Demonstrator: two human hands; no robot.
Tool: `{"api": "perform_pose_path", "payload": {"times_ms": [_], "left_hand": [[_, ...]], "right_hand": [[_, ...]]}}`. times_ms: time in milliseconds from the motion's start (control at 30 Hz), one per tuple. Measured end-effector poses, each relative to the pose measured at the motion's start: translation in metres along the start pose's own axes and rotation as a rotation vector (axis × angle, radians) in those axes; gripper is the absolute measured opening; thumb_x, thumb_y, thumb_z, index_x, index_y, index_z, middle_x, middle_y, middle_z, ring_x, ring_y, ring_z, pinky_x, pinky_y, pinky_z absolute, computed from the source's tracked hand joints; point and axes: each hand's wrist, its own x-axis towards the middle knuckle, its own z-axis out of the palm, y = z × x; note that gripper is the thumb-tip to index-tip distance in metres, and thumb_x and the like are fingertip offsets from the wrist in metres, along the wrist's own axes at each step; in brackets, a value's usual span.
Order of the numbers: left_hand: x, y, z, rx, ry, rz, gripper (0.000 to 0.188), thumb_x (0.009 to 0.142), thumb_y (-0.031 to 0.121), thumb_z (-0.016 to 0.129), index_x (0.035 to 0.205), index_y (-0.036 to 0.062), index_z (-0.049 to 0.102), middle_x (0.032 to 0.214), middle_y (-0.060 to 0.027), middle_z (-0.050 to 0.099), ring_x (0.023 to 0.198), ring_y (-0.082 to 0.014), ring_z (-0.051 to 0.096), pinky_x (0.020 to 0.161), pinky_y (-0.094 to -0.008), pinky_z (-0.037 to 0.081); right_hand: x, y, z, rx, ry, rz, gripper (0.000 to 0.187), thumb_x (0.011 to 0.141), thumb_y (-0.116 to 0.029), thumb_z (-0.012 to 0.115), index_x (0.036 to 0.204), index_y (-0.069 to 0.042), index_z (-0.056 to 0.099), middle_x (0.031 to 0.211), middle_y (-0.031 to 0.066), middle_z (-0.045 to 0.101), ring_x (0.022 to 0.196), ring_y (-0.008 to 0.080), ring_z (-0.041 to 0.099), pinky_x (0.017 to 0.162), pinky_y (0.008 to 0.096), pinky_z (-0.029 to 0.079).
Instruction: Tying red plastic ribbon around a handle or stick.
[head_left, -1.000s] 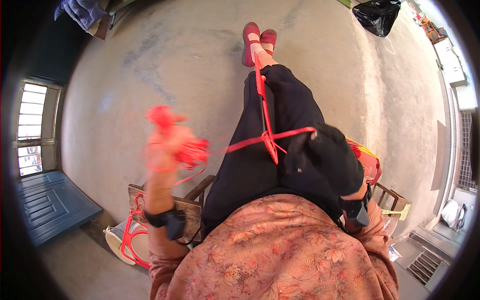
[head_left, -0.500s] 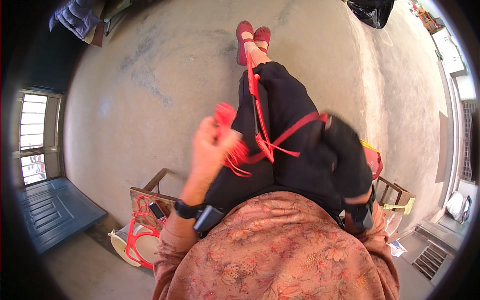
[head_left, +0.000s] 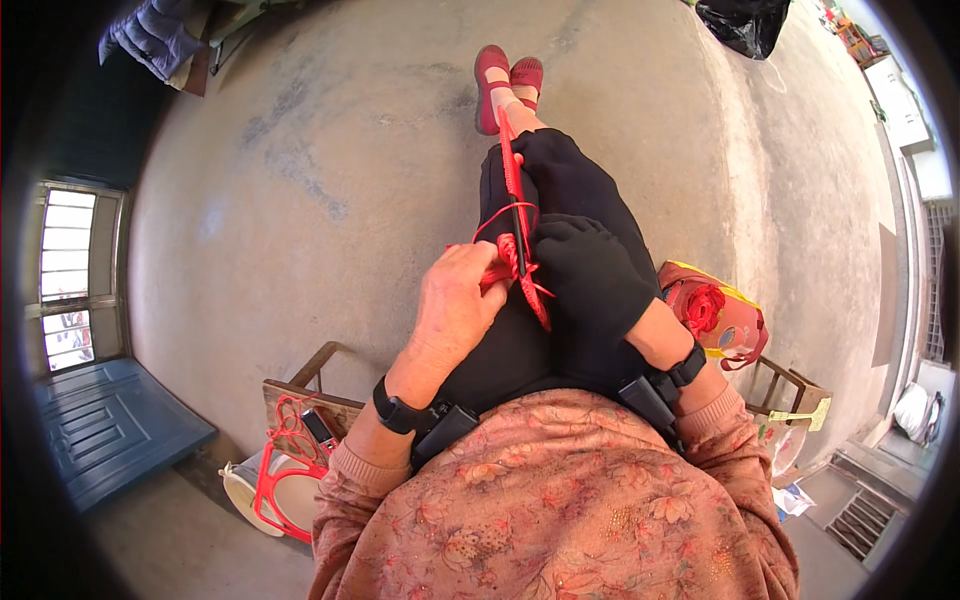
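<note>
A long narrow red frame (head_left: pixel 512 178) with a bare black stretch stands edge-on along my black-trousered legs. My bare left hand (head_left: pixel 455 305) pinches a bundle of red cord (head_left: pixel 497 272) against the frame's left side. On the other side, my right hand (head_left: pixel 590 275), in a black glove, rests close against the frame with its fingers curled; whatever they grip is hidden. A thin loop of red cord (head_left: pixel 500 213) arches around the black stretch, and a short red end sticks out below.
To my right, a red and yellow bag (head_left: pixel 735 325) holds a coil of red cord (head_left: pixel 705 308). On my left are a wooden stool (head_left: pixel 300 392), a small dark device (head_left: pixel 320 428) and another red frame (head_left: pixel 265 495). A black plastic bag (head_left: pixel 742 25) lies far right.
My right hand has come back leftward to the frame from out at the right, where a red strand stretched toward it. My left hand has moved right with the cord bundle, up against the frame.
</note>
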Motion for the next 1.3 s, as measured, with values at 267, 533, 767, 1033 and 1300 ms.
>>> {"api": "perform_pose_path", "payload": {"times_ms": [267,533,767,1033,1300], "left_hand": [[0.005,0.000,-0.003,-0.102,-0.166,-0.137,0.021,0.070,0.000,0.069,0.088,-0.0012,0.060,0.082,-0.0150,0.063,0.072,-0.0242,0.063,0.067,-0.0326,0.050],[0.001,0.011,-0.035,-0.885,-0.022,-0.390,0.038,0.091,0.016,0.063,0.126,0.0050,0.051,0.108,-0.0125,0.063,0.093,-0.0207,0.066,0.069,-0.0284,0.055],[0.006,0.056,-0.036,-1.936,-0.320,-0.520,0.072,0.093,0.051,0.053,0.145,0.0078,0.031,0.122,-0.0111,0.057,0.113,-0.0201,0.055,0.066,-0.0272,0.054],[-0.069,-0.001,-0.061,-1.979,0.098,-0.799,0.044,0.094,0.040,0.055,0.117,0.0022,0.055,0.077,-0.0001,0.044,0.068,-0.0117,0.040,0.046,-0.0226,0.034],[-0.126,-0.007,-0.057,-1.414,-0.150,-0.863,0.021,0.098,0.019,0.051,0.104,0.0000,0.059,0.056,0.0021,0.041,0.045,-0.0065,0.033,0.040,-0.0203,0.027]], "right_hand": [[0.006,-0.003,-0.002,0.153,0.067,0.071,0.022,0.076,-0.018,0.070,0.095,-0.008,0.064,0.090,0.0121,0.063,0.088,0.0329,0.061,0.076,0.0399,0.049],[-0.014,-0.011,-0.050,0.941,0.184,0.640,0.031,0.083,-0.017,0.067,0.108,0.001,0.060,0.093,0.0089,0.065,0.095,0.0199,0.065,0.086,0.0362,0.051],[-0.059,-0.063,-0.088,1.605,0.513,0.498,0.049,0.088,-0.018,0.061,0.131,0.000,0.047,0.116,0.0114,0.058,0.104,0.0242,0.057,0.090,0.0362,0.047],[-0.064,-0.017,-0.041,1.135,0.084,0.748,0.041,0.086,-0.019,0.067,0.121,-0.001,0.056,0.109,0.0084,0.063,0.092,0.0171,0.061,0.077,0.0317,0.050],[-0.019,-0.052,0.016,0.241,-0.074,0.421,0.033,0.079,-0.025,0.070,0.109,-0.012,0.063,0.080,0.0109,0.066,0.074,0.0306,0.066,0.065,0.0403,0.052]]}}
